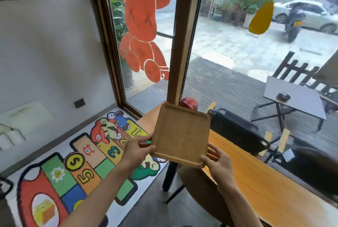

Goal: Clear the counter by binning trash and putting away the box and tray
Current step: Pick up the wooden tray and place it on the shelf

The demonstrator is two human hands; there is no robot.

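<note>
A square wooden tray (181,134) with a raised rim is held up in the air, empty, its inside facing me, above the left end of the orange wooden counter (256,177). My left hand (136,149) grips the tray's near left corner. My right hand (217,164) grips its near right corner. No box or trash shows in this view.
A black chair (236,129) stands across the counter, and a brown seat (193,183) sits under its near edge. A red round object (189,103) peeks out behind the tray. A colourful rug (78,168) covers the floor at left. Large windows rise straight ahead.
</note>
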